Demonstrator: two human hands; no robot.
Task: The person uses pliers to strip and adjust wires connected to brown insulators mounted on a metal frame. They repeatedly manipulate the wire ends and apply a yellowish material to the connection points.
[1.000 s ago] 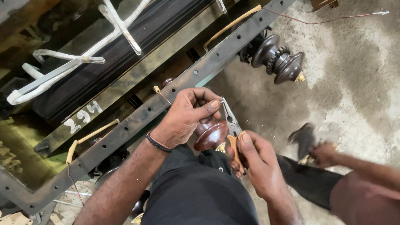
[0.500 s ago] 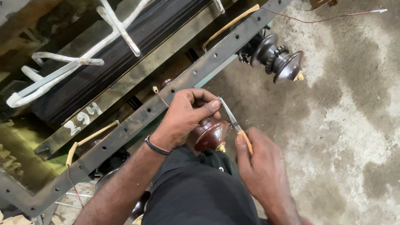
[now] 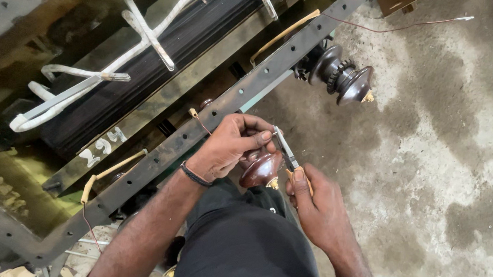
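brown insulator (image 3: pixel 260 170) under left hand (image 3: pixel 230 146) grip, pliers (image 3: pixel 287 155) in right hand (image 3: pixel 318 202).

White painted markings (image 3: pixel 103 146) sit on the dark metal bar (image 3: pixel 139 123), left of centre.

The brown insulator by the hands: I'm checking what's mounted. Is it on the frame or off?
On. The brown insulator sticks out from the metal frame rail; left hand grips it, right hand holds pliers against it.
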